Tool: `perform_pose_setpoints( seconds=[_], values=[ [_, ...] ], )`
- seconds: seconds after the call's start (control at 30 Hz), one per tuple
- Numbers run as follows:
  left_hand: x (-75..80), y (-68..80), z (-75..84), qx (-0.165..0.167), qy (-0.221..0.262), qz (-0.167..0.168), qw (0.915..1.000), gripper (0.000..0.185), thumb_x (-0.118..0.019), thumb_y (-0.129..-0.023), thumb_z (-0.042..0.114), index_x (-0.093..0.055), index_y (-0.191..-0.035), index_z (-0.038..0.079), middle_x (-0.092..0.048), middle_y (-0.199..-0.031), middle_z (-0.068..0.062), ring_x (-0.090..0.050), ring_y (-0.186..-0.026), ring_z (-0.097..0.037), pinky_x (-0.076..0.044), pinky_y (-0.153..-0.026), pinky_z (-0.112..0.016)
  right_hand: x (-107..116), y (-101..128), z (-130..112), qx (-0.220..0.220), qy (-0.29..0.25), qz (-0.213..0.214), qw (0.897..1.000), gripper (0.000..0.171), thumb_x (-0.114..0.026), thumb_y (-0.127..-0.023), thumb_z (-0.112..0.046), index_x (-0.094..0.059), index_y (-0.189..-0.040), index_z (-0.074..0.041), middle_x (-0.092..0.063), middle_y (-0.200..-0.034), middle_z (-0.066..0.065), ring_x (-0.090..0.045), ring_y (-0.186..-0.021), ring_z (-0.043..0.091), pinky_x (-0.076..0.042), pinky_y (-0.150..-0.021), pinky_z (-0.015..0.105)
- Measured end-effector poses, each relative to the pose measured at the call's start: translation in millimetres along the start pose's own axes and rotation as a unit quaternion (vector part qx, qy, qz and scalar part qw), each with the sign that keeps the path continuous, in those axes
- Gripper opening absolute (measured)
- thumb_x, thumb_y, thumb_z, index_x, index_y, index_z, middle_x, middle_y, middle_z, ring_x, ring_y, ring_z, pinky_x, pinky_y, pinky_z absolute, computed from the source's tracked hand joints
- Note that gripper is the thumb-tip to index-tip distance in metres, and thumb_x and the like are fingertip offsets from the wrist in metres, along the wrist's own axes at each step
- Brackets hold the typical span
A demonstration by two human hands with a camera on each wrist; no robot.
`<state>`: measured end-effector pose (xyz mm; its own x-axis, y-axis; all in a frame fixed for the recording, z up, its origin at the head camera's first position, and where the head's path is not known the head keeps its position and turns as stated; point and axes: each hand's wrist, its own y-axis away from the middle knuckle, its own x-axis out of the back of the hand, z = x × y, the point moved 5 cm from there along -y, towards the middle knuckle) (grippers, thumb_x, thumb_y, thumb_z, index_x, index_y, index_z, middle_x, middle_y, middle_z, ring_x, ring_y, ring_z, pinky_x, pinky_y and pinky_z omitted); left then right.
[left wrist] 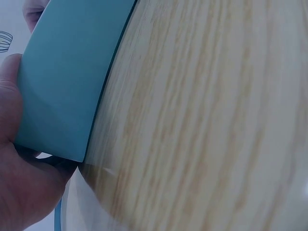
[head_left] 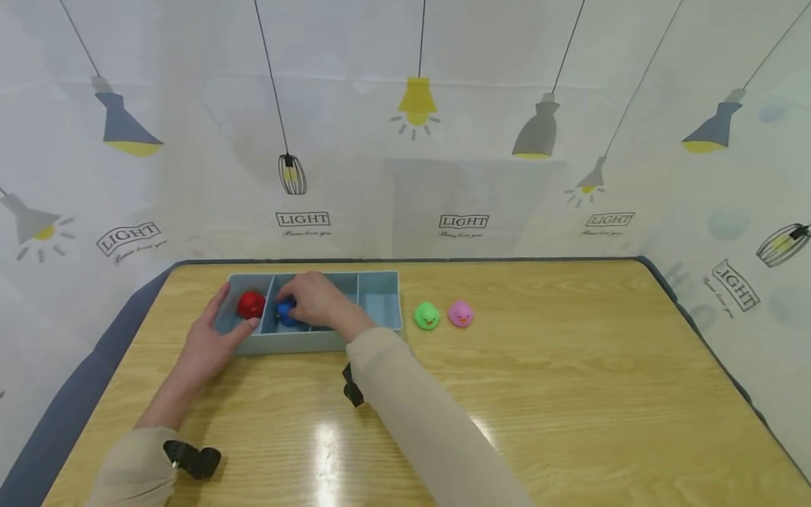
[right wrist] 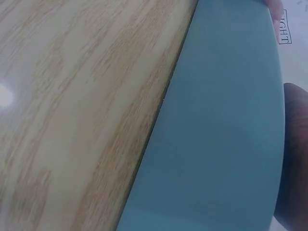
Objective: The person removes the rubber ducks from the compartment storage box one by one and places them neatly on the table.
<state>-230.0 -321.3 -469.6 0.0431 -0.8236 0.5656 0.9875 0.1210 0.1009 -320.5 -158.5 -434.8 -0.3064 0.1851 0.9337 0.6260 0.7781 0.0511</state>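
A grey-blue divided tray [head_left: 285, 343] stands on the table's left half. My left hand [head_left: 212, 345] grips its left end, thumb over the front rim and fingers along the left side. In the left wrist view, the thumb [left wrist: 9, 106] lies against the tray wall [left wrist: 72, 82]. A red rubber duck [head_left: 250, 304] sits in the leftmost compartment. Inside the second compartment, my right hand [head_left: 317, 299] pinches a blue rubber duck [head_left: 286, 314], partly hidden by the fingers. The right wrist view shows mostly the tray's front wall [right wrist: 216, 120], with that hand behind it.
Right of the tray, a green rubber duck [head_left: 427, 316] and a pink rubber duck [head_left: 461, 314] sit side by side on the wooden table [head_left: 538, 394]. A patterned cloth [head_left: 355, 141] with printed lamps hangs behind the table's back edge.
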Motion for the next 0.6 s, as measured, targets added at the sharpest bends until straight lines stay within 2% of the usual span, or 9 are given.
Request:
perform_pose_setpoints(
  seconds=[0.37, 0.6],
  values=[
    [-1.1, 0.5, -0.3, 0.007, -0.019, 0.004, 0.9998, 0.095, -0.061, -0.101, 0.05, 0.0, -0.167, 0.021, -0.006, -0.167, -0.03, -0.009, -0.149, -0.057, -0.017, -0.114, -0.076, 7, 7, 0, 0.007, -0.031, 0.009, 0.999, 0.034, -0.072, -0.096, -0.012, -0.073, -0.13, -0.017, -0.07, -0.127, -0.003, -0.06, -0.116, 0.01, -0.044, -0.102, 0.021],
    [-1.2, 0.9, -0.6, -0.001, -0.019, 0.0, 0.9998, 0.094, -0.058, -0.102, 0.052, 0.001, -0.167, 0.019, -0.004, -0.166, -0.031, -0.008, -0.149, -0.057, -0.018, -0.112, -0.078, 25, 18, -10, 0.047, -0.048, 0.036, 0.997, 0.033, -0.071, -0.098, -0.012, -0.073, -0.13, -0.015, -0.072, -0.124, -0.003, -0.06, -0.101, 0.007, -0.045, -0.095, 0.016]
  ],
)
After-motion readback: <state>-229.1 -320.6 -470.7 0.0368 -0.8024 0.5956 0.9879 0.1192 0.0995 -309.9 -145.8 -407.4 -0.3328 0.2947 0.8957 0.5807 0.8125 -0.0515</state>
